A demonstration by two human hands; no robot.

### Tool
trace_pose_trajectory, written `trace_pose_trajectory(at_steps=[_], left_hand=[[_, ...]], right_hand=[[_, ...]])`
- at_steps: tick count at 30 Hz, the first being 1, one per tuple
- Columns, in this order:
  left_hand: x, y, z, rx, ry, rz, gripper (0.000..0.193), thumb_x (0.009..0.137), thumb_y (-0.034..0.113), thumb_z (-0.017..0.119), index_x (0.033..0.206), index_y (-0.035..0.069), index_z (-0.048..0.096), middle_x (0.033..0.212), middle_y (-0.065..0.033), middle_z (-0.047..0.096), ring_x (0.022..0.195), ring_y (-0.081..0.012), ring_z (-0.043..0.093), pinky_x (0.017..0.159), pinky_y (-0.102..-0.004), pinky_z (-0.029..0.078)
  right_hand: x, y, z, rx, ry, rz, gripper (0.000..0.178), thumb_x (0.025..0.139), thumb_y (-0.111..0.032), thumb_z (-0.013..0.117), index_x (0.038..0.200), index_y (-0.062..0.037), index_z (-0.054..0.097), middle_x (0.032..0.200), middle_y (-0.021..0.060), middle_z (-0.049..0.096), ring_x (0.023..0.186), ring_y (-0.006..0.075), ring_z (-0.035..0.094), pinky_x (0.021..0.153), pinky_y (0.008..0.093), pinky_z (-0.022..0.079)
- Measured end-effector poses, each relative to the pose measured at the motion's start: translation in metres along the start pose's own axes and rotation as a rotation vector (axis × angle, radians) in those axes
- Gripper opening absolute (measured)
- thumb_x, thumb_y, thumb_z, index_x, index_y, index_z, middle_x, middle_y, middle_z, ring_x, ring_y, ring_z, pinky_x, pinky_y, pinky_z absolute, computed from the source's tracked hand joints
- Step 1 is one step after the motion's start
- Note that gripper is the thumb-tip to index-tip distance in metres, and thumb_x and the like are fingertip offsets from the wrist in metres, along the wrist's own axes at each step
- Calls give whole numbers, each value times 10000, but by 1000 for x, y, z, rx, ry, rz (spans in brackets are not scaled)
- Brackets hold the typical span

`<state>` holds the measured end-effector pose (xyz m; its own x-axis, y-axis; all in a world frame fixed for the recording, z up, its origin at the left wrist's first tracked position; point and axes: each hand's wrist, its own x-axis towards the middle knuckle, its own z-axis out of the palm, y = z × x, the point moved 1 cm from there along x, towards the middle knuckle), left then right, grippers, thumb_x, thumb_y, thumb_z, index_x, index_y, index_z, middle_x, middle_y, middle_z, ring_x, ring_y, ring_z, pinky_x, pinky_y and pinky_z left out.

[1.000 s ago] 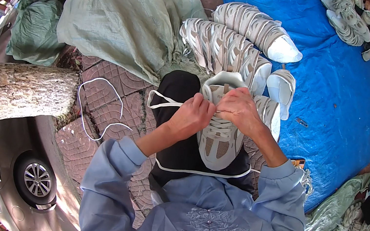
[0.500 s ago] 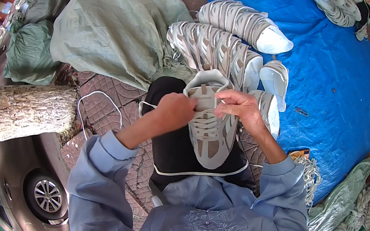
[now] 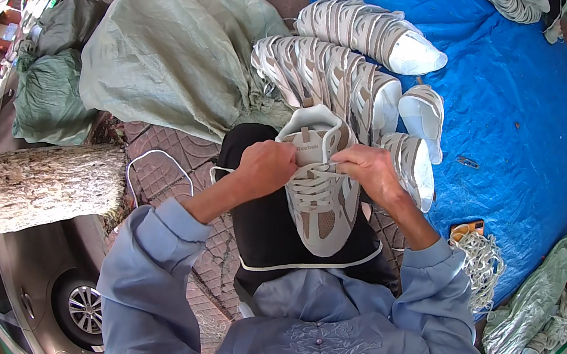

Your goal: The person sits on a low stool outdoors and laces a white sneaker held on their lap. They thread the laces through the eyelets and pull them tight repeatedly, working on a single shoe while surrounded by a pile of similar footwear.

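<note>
A beige and white sneaker (image 3: 317, 221) with tan mesh panels rests on a black cloth (image 3: 259, 230) over my lap, its toe toward me. White shoelace (image 3: 313, 191) crosses the lower part of its tongue. My left hand (image 3: 267, 168) is closed at the left eyelet edge, knuckles up; its fingertips and what they pinch are mostly hidden. Opposite it, my right hand (image 3: 373, 174) pinches the shoelace at the right eyelet edge, thumb and forefinger together. Just beyond the sneaker's collar lie rows of similar nested shoes (image 3: 324, 74).
A blue tarp (image 3: 518, 135) spreads at the right, with a pile of white laces (image 3: 478, 268) near my right elbow. A large grey-green sack (image 3: 178, 45) stands at the far left. A tree trunk (image 3: 39, 187) and a parked car (image 3: 45, 279) are at the left.
My right hand's fingers have come down and closed more tightly at the right eyelet edge. My left hand stays at the left edge. The whole view has shifted slightly.
</note>
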<state>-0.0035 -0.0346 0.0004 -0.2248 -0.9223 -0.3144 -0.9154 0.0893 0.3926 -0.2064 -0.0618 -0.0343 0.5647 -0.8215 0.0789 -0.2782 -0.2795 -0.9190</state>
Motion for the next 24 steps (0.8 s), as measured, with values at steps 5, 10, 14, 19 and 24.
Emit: trace_pose_trajectory(at_steps=[5, 10, 14, 19, 24], left_hand=[[3, -1, 0, -351, -119, -217, 137, 715, 142, 518, 684, 27, 585, 607, -160, 589, 598, -323, 595, 556, -418, 466], [-7, 12, 10, 171, 210, 30, 67, 682, 102, 541, 672, 36, 551, 623, -86, 559, 658, -250, 576, 619, -374, 448], [-10, 15, 9, 521, 429, 543, 70, 661, 111, 545, 711, 70, 517, 682, -70, 490, 709, -235, 511, 667, -347, 411], [-6, 17, 3, 71, 373, 458, 66, 686, 80, 531, 728, 47, 492, 669, -93, 507, 690, -274, 509, 645, -374, 403], [5, 29, 5, 46, 473, 273, 46, 720, 46, 529, 765, 51, 538, 684, -108, 562, 662, -290, 533, 618, -383, 423]], right_hand=[[2, -2, 5, 156, -26, 211, 138, 692, -63, 616, 822, -20, 632, 724, 73, 594, 675, 148, 570, 604, 246, 447], [-1, 5, 4, -63, 31, -174, 130, 701, -78, 615, 809, -7, 630, 728, 76, 595, 674, 162, 580, 610, 256, 451], [-7, 9, 3, 41, 66, -27, 121, 699, -92, 613, 783, -4, 621, 731, 78, 590, 683, 186, 581, 617, 268, 454], [-6, 10, 2, -133, 115, -91, 95, 688, -102, 615, 725, -17, 600, 714, 69, 577, 662, 203, 568, 598, 293, 454], [1, 7, 6, -501, 131, -317, 60, 667, -105, 571, 666, -45, 568, 627, 82, 524, 598, 245, 565, 556, 318, 471]])
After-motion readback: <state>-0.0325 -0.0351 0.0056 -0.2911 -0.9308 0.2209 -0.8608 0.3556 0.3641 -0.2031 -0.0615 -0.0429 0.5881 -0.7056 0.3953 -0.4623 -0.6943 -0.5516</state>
